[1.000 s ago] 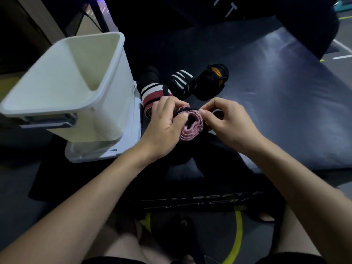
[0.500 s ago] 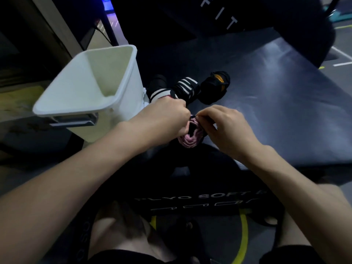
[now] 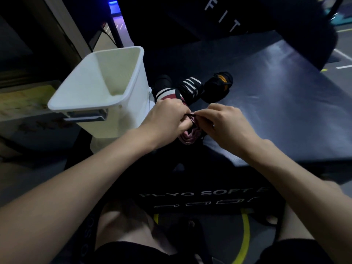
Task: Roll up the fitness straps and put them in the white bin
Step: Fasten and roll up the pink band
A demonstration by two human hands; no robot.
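Head view, scanning from nine o'clock across: I see the white bin at about ten o'clock, upright on a pale flat base, its mouth open toward me. From what I can see of its inside, only bare walls and a patch of floor show; nothing lies in it. A grey handle sits under its near rim.

Just right of the bin, at about twelve o'clock, four rolled straps lie close together on the dark padded box: a plain black roll nearest the bin, a red and white striped roll partly behind my left knuckles, a black roll with white stripes, and a black and orange roll farthest right.

At the centre, my left hand is curled round the pink strap roll, fingers closed over its top, knuckles up, forearm coming in from seven o'clock. The roll sits low between both hands, its spiral end facing me, above the near edge of the box and well apart from the bin's mouth.

My right hand meets it from three o'clock, thumb and forefinger pinching a dark strip at the roll's top edge, other fingers bent, forearm running in from five o'clock.
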